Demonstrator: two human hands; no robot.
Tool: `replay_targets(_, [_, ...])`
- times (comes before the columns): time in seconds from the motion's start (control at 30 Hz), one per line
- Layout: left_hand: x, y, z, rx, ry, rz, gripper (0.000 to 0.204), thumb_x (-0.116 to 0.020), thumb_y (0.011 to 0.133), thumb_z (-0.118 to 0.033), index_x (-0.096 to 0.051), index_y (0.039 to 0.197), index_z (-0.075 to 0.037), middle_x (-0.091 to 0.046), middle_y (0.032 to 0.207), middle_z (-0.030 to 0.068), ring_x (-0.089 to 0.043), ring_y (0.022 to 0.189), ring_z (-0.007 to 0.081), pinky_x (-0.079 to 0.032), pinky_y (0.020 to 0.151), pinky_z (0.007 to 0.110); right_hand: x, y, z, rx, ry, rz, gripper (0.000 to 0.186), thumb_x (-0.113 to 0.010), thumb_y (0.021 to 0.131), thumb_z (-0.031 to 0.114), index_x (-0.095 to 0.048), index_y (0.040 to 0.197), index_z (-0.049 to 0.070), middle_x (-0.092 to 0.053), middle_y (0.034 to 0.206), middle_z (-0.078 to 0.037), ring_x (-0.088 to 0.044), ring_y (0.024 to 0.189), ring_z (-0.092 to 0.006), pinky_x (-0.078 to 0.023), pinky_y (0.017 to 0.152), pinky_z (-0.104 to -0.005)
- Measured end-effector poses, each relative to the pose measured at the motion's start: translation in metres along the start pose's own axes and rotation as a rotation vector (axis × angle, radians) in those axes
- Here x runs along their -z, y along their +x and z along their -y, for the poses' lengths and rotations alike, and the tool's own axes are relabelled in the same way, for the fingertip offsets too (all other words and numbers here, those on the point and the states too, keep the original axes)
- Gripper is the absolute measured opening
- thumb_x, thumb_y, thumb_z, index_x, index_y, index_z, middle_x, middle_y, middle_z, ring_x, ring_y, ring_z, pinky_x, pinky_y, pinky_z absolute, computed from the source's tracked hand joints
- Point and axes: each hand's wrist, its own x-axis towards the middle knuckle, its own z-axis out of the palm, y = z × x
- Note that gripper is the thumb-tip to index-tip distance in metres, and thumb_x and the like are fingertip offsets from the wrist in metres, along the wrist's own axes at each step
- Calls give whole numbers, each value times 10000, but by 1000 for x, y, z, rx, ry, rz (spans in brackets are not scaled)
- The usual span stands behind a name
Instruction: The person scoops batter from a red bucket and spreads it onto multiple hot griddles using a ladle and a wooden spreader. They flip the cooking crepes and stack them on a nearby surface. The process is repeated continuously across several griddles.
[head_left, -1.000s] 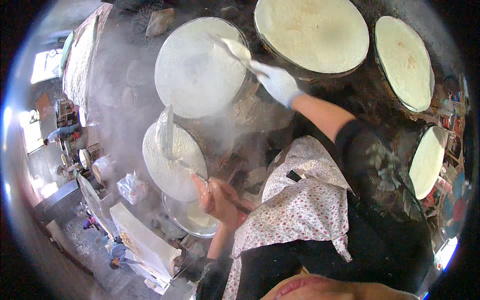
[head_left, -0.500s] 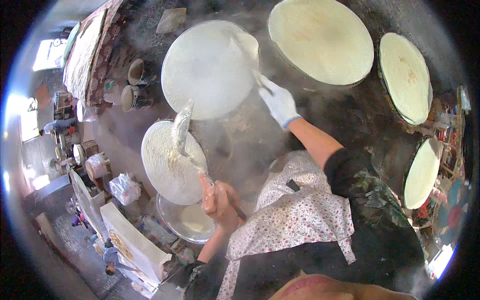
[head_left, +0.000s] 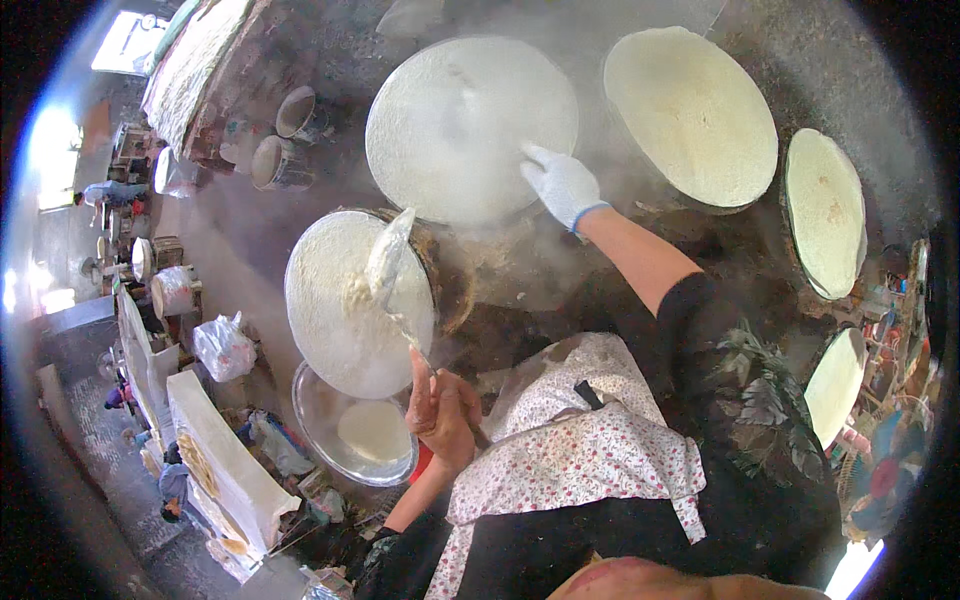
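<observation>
My bare left hand (head_left: 445, 415) is closed around the handle of a batter-coated spatula (head_left: 388, 262). Its broad end is over a smaller round sheet of pale batter (head_left: 330, 310), and whether it touches is unclear. Under that sheet's near edge stands a shiny basin (head_left: 312, 425) with pale batter inside. My right hand (head_left: 565, 188), in a white glove, has curled fingers at the right edge of a large round griddle covered in white batter (head_left: 430, 150). Steam blurs its fingertips, so I cannot make out what they hold.
More round pale sheets lie to the right: a large one (head_left: 690, 120), a narrower one (head_left: 825, 215) and another (head_left: 838, 385). Buckets (head_left: 275, 163) stand at the left, beyond a plastic bag (head_left: 224, 347). A long white table (head_left: 225, 450) and a fan (head_left: 885, 470) flank me.
The view has shifted, so most things sit elsewhere in it. My right hand has drawn over the large griddle's edge, and the raised flap there is gone. The spatula stays over the smaller sheet.
</observation>
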Motion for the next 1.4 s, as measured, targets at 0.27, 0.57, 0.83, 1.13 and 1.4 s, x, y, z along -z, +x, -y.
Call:
replay_targets(0.27, [42,-7,23,-128,-22,28,616,-461,1083,49,-346,1662,-129,-533,669,21,-455,489,85,-396,438,247,15,-73,46,-285,170,-178,441,-611,1049,339,-622,1469,206,-700,1355,-137,-690,1216,-328,-543,1006,-369])
replay_targets(0.57, [58,-9,28,-150,-39,4,609,-505,1072,7,-363,1653,-110,-547,689,34,-455,485,93,-399,421,253,-34,-48,29,-91,-58,-226,446,-563,1036,464,-650,1431,277,-751,1185,-149,-726,1018,-379,-565,887,-467])
replay_targets(0.83, [43,9,5,-4,14,-73,609,-518,1074,-72,-335,1654,-55,-522,609,10,-448,458,90,-369,413,249,-7,-18,31,-36,-118,-238,454,-569,1023,482,-650,1429,294,-759,1073,-183,-729,952,-397,-569,833,-492])
replay_targets(1.13, [-17,209,-17,162,-293,55,588,-492,1119,-186,-298,1666,-90,-502,744,8,-461,525,96,-402,446,262,0,-73,1,19,-176,143,439,-624,1022,435,-644,1448,329,-776,1122,-140,-763,946,-341,-591,832,-424])
replay_targets(1.4, [-36,179,15,452,-496,-31,516,-501,1114,-196,-366,1613,-191,-470,776,-9,-426,583,87,-383,522,258,-6,-63,-23,119,173,-22,448,-664,1000,492,-684,1406,303,-774,1135,-130,-759,996,-318,-584,846,-378])
